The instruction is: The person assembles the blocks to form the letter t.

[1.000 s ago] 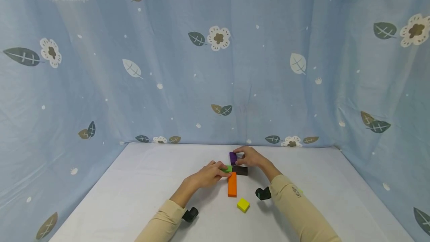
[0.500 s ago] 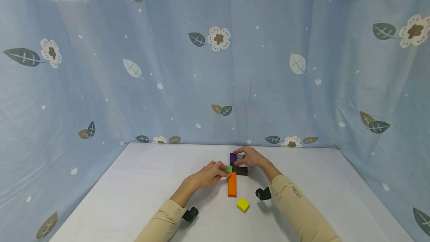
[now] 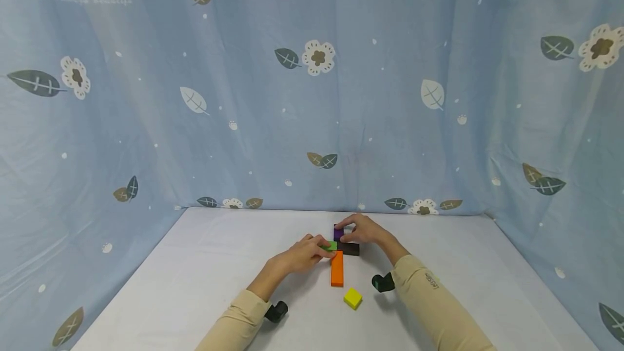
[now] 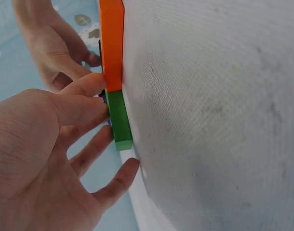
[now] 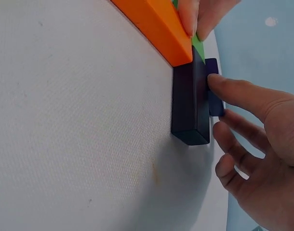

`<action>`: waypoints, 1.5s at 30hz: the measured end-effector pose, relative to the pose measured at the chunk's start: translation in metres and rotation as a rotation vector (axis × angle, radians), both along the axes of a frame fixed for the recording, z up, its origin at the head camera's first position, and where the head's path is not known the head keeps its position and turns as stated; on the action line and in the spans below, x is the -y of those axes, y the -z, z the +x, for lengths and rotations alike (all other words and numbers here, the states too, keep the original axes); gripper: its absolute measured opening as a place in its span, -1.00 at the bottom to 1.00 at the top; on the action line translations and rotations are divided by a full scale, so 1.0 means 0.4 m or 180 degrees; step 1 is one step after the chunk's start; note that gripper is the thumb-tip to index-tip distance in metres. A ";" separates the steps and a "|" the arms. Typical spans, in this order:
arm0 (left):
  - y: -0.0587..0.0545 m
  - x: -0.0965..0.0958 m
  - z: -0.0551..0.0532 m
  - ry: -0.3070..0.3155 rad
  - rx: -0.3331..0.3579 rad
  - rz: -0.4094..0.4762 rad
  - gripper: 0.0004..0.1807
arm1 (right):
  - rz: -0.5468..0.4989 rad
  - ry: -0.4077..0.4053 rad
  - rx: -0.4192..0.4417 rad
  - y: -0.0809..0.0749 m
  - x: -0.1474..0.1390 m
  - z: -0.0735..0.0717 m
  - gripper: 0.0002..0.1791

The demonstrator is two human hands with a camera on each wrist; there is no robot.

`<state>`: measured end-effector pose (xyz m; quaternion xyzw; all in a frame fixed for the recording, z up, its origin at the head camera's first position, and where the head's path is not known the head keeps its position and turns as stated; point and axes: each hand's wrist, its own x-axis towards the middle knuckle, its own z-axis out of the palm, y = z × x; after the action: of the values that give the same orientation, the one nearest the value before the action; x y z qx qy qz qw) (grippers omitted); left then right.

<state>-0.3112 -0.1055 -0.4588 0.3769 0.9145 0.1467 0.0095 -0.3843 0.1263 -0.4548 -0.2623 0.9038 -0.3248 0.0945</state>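
My left hand pinches the small green block between thumb and fingers. The thumb tip lies right where green meets the end of the orange block. My right hand holds the purple block, its thumb at the near end and index finger at the far end. A black block lies crosswise beside the green one, its end at the orange block's corner. In the right wrist view, purple sits behind black and is partly hidden by the thumb. All these blocks lie on the white table.
Nearer the person, a yellow block lies on the white table. Black wrist-worn devices show at both forearms. A blue patterned curtain closes off the back and sides.
My right hand has drawn the purple block slightly nearer, toward the black and green blocks. My left hand and the other blocks stay in place.
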 end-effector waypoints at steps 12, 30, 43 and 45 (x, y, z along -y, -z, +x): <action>-0.008 -0.001 0.005 -0.0004 0.0022 0.0003 -0.67 | -0.0035 -0.0097 -0.0125 0.004 -0.002 0.003 -0.61; -0.002 -0.006 0.008 -0.0104 0.0174 0.0056 -0.66 | -0.0031 -0.0110 -0.0102 0.010 -0.008 0.012 -0.63; -0.002 -0.013 0.014 -0.0310 0.0385 0.0040 -0.36 | -0.0015 -0.0113 -0.0137 0.006 -0.007 0.022 -0.64; -0.002 -0.014 0.015 -0.0291 0.0354 0.0026 -0.30 | -0.0025 -0.0123 -0.0177 0.005 -0.008 0.026 -0.64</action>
<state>-0.3054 -0.0999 -0.4580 0.3260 0.9282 0.1714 0.0521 -0.3740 0.1294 -0.4566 -0.2890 0.8995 -0.3190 0.0746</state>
